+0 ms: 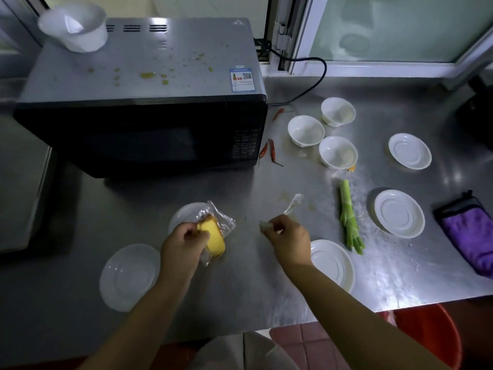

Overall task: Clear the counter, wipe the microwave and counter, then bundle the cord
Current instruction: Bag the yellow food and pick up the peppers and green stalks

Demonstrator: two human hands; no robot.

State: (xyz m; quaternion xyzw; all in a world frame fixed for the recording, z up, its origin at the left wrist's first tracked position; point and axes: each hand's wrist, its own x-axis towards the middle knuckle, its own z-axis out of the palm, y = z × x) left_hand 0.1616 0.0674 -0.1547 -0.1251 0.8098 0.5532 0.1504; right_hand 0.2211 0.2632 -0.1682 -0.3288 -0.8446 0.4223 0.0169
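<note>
Here, left hand [184,240] gripping bagged cake [212,237], three bowls [306,130] seemingly empty.

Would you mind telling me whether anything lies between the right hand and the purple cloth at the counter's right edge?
Yes. Between the right hand, which pinches a clear wrapper scrap, and the cloth lie a green stalk and a white saucer. Both lie flat on the counter, so a reach above them looks unobstructed.
</note>
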